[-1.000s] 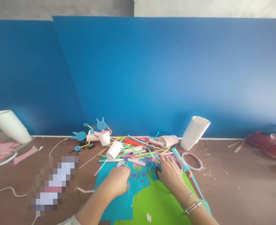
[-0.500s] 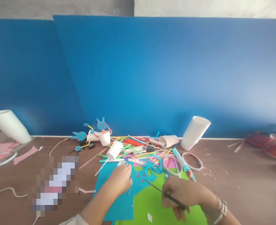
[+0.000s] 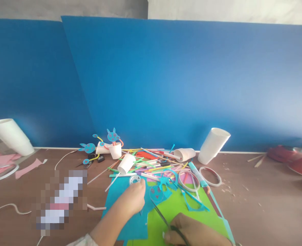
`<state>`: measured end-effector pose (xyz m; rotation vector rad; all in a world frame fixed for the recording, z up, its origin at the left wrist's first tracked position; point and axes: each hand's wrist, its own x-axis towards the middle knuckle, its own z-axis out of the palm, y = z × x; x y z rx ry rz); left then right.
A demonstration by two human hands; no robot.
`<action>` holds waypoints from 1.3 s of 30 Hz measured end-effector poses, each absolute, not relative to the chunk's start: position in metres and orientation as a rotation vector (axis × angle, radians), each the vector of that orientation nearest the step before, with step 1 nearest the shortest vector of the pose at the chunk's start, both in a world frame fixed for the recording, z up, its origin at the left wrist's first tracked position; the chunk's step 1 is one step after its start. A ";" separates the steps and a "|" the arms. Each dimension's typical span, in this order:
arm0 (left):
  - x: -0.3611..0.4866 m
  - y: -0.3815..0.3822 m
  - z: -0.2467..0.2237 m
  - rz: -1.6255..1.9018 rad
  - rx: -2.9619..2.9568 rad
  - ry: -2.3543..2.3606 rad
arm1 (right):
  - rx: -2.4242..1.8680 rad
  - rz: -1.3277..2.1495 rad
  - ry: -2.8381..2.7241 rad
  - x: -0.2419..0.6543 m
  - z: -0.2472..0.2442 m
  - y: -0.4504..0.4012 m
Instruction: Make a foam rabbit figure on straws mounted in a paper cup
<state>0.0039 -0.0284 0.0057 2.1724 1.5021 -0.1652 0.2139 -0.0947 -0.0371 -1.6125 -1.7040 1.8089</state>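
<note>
My right hand (image 3: pixel 194 229) grips a pair of scissors (image 3: pixel 161 216) low over a green sheet (image 3: pixel 212 218), the blades pointing up and left. Just beyond their tips is a blue paper face (image 3: pixel 156 194) with reddish drawn features. My left hand (image 3: pixel 133 200) is closed in a fist over a blue sheet (image 3: pixel 135 229); its fingertips are hidden, and a bit of blue shows below them, so I cannot make out what it holds. A small tape roll (image 3: pixel 135 179) lies just past that fist. Blue cut-out scraps (image 3: pixel 166 183) rest beyond the face.
Colourful straws and sticks (image 3: pixel 151 164) are heaped behind the sheets, with a tipped paper cup (image 3: pixel 126 164) among them. Tape rings (image 3: pixel 210 176) lie to the right. A tall white cup stack (image 3: pixel 214 146) leans at the back. Blue rabbit figures (image 3: pixel 112 136) stand back left.
My right hand has drawn down toward me with the scissors, their blades leaving the face. A blue cut strip on the green sheet is now uncovered. My left hand has barely moved.
</note>
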 end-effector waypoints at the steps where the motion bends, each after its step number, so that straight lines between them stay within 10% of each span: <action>1: 0.003 -0.029 0.006 -0.167 2.165 1.496 | -1.612 1.798 -1.700 0.208 -0.039 -0.093; 39: -0.002 -0.027 0.011 -0.172 2.170 1.425 | -1.642 1.820 -1.426 0.151 -0.051 -0.079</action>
